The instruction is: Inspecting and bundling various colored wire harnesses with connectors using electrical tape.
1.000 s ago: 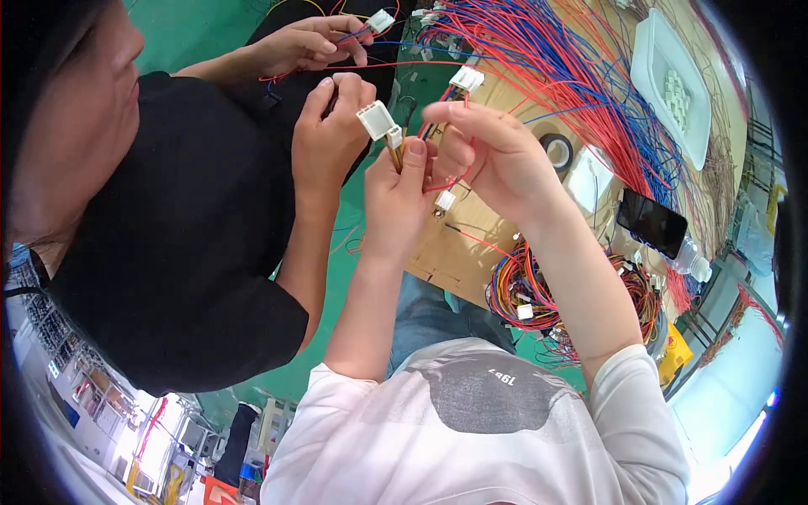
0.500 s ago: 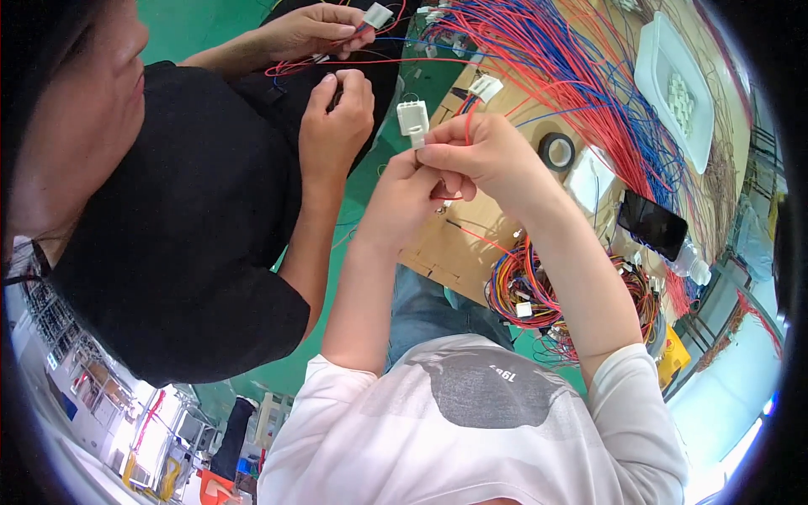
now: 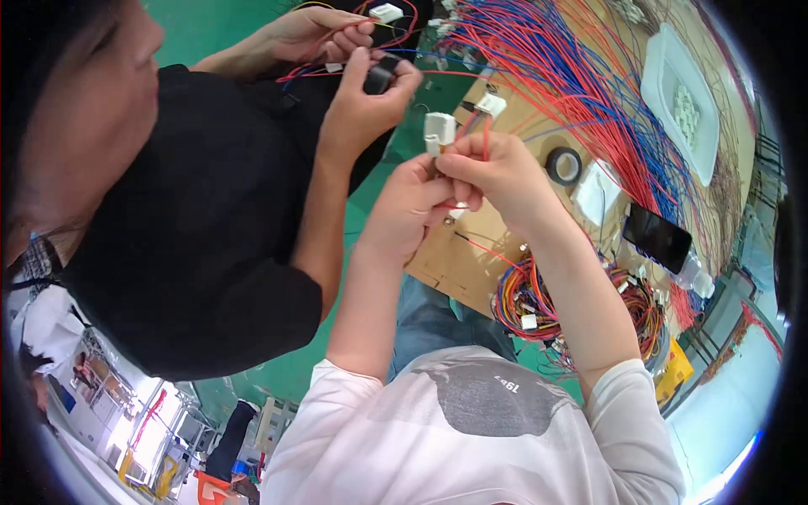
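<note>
Since a second ago: small white plastic connector block (image 3: 438, 130) lifted clear of fingers, now topmost above both hands, over near edge of brown wooden table (image 3: 454, 261).

Right hand (image 3: 497, 172): fingertips pinched tight on thin red wire (image 3: 486, 139) just below connector. Left hand (image 3: 412, 210): closed around wire bundle lower down, touching right hand.

Judgement: hands drawn together, wire being seated into connector.

Co-worker's hand (image 3: 362, 105), black sleeve, holds black part near far-left edge. Black tape roll (image 3: 564, 165), dark phone (image 3: 656, 238) well apart at right.
</note>
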`<action>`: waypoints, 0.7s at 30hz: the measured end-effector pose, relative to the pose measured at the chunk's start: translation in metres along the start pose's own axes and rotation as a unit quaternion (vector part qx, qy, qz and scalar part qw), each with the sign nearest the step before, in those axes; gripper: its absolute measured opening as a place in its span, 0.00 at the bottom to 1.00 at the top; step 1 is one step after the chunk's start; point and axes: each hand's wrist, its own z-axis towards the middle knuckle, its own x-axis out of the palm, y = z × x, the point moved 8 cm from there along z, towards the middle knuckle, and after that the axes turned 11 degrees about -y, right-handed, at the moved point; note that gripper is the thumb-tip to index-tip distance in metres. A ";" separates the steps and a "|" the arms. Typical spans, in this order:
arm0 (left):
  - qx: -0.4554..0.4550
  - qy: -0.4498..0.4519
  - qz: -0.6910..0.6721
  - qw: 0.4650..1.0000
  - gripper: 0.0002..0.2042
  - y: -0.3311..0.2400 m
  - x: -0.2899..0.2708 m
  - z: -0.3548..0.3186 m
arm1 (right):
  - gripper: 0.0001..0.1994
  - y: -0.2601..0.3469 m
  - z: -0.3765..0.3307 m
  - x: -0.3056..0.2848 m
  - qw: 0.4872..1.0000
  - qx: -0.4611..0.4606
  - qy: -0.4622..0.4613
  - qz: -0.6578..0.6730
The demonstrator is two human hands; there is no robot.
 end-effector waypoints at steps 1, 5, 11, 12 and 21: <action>-0.001 -0.001 0.008 1.000 0.09 0.001 -0.001 0.000 | 0.07 -0.001 0.000 -0.002 1.000 0.003 -0.009 -0.005; 0.014 -0.002 0.056 0.998 0.02 0.001 -0.002 -0.001 | 0.07 -0.002 -0.003 -0.003 1.000 0.015 -0.005 -0.005; 0.012 -0.013 0.036 0.999 0.10 0.003 -0.006 -0.001 | 0.07 -0.002 -0.003 0.000 1.000 0.011 -0.002 0.004; 0.007 -0.011 0.039 0.999 0.10 0.002 -0.004 -0.002 | 0.07 -0.003 -0.003 0.000 1.000 0.009 -0.001 0.006; 0.023 -0.017 0.041 0.999 0.06 -0.003 -0.008 -0.005 | 0.07 -0.003 -0.004 0.002 1.000 0.005 0.001 0.024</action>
